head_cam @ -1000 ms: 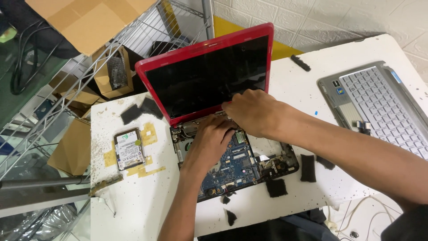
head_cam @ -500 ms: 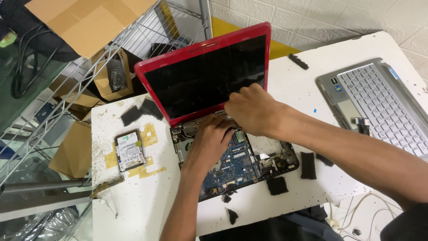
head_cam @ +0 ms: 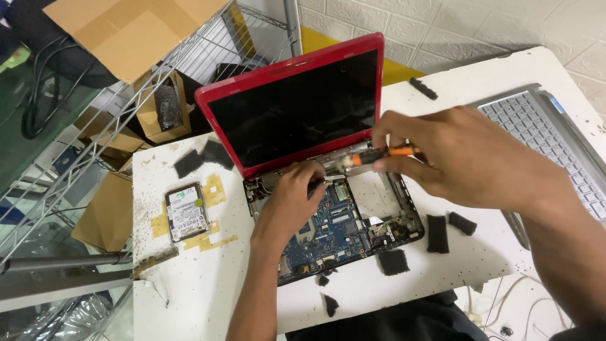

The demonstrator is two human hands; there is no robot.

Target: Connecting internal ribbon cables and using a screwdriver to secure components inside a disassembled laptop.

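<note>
So in the head view there was a red laptop (head_cam: 297, 101) sitting on a scruffy white tabletop (head_cam: 202, 290), lid up with the screen dark, and the bottom half stripped open so the blue circuit board (head_cam: 334, 230) was showing.

The left hand (head_cam: 291, 201) was planted on the open base right by the hinge, fingers (head_cam: 314, 172) curled down onto the metal hinge strip at the back edge of the board. Couldn't tell whether they were actually pinching anything or just pressing.

The right hand (head_cam: 467, 161) came in from the right side, hovering above the base, fingers closed around a small screwdriver with an orange handle (head_cam: 379, 153). Its tip end pointed left toward the hinge area, just beside the left hand's fingertips.

Other stuff around: a bare hard drive (head_cam: 186, 211) lay flat to the left of the laptop on some yellowish tape patches, well apart from both hands. Black foam squares (head_cam: 437, 233) were scattered near the front right corner of the base, more of them at the back left. A silver laptop keyboard (head_cam: 555, 145) sat at the right edge of the tabletop, and a wire shelf with cardboard boxes (head_cam: 126, 31) stood off to the left.
</note>
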